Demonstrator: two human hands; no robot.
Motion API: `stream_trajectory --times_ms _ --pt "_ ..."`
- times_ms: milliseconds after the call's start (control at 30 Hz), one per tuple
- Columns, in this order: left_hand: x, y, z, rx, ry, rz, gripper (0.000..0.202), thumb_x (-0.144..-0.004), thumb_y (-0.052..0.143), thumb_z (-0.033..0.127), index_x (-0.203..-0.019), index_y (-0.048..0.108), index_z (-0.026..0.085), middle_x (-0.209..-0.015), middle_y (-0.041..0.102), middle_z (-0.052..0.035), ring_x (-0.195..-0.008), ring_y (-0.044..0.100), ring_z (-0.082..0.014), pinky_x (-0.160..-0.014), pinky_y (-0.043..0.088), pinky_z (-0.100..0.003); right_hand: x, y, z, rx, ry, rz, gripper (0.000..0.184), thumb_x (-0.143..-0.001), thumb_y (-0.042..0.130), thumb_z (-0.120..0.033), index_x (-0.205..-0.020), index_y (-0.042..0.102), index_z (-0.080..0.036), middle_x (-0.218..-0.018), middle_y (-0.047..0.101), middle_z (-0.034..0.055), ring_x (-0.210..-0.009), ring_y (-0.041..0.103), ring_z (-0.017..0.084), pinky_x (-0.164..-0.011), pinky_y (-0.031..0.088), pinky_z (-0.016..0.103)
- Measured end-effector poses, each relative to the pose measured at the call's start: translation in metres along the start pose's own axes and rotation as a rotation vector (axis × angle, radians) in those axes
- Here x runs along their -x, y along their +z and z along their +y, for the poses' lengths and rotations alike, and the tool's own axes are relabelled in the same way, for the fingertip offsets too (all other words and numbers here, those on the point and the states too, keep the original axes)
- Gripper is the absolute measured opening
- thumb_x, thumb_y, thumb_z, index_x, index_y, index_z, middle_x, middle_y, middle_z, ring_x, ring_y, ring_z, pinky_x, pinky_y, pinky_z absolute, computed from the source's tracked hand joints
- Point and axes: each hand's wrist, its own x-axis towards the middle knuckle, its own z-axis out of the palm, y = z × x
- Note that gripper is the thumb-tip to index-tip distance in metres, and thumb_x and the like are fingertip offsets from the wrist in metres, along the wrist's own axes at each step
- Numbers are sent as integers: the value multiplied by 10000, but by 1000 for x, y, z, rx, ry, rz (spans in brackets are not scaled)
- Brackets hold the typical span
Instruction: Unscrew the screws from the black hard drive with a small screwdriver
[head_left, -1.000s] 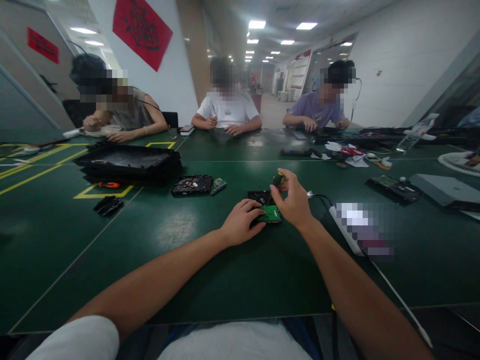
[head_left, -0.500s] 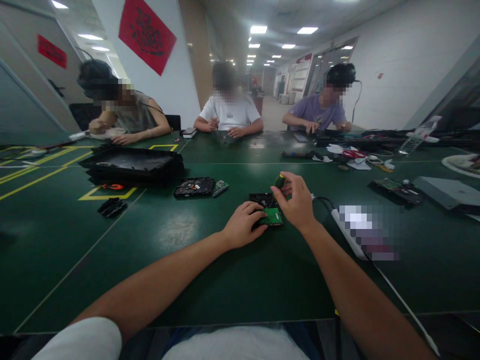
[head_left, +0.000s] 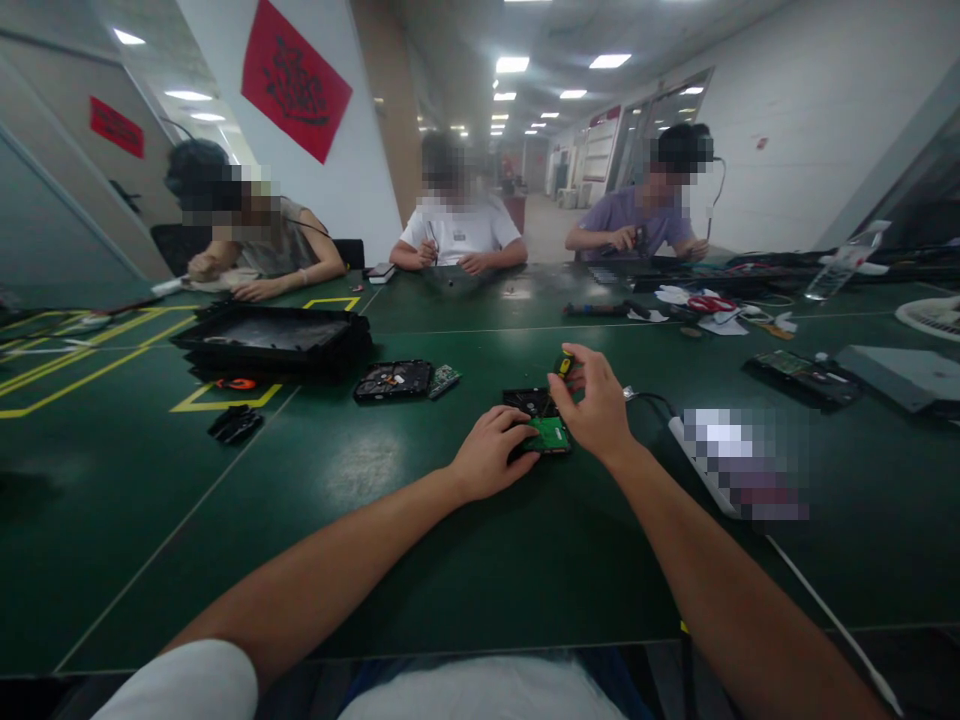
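Note:
In front of me on the table lies a hard drive with a green circuit board facing up and a black part at its far side. My left hand grips its left side, fingers over the board and thumb along the near edge. My right hand is closed round the yellow and black handle of a screwdriver, held upright above the drive. The screwdriver's tip is too small and partly hidden to make out. Left of the drive lie another opened black hard drive and a loose circuit board.
Black stacked trays stand at the left, with small black parts nearer. A white power strip with a cable lies right. Further right are a black device and a grey box. Three people sit across the table.
The whole view has shifted slightly. Both hands keep their places on the hard drive and the screwdriver, whose handle looks turned a little. The person at the right has raised a hand.

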Motion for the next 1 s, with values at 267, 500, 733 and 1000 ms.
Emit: stream_trajectory --times_ms 267,500,733,1000 --pt "-1 -3 3 10 3 18 333 -943 678 386 -1237 696 231 -1288 645 -126 -1259 559 -316 -1080 497 -538 -1 0 3 -15 15 20 471 -940 653 -356 -1378 509 -260 -1185 633 105 -826 686 225 -760 646 436" --pt "0 1 0 16 -3 12 362 -920 705 376 -1257 688 244 -1295 645 -126 -1271 553 -325 -1080 489 -552 1 2 0 -57 14 14 482 -962 608 -316 -1421 475 -259 -1237 644 120 -908 702 243 -815 643 452" --pt "0 1 -1 8 4 3 349 -935 685 390 -1253 685 245 -1307 643 -124 -1262 561 -324 -1083 487 -553 0 1 2 -10 8 24 452 -948 656 -366 -1372 532 -267 -1196 645 113 -903 691 252 -820 642 469" --pt "0 0 0 13 4 5 348 -935 685 385 -1251 683 241 -1303 646 -124 -1258 562 -320 -1073 497 -543 0 3 3 -21 51 53 496 -926 674 -368 -1371 495 -242 -1278 663 130 -844 706 224 -739 631 424"
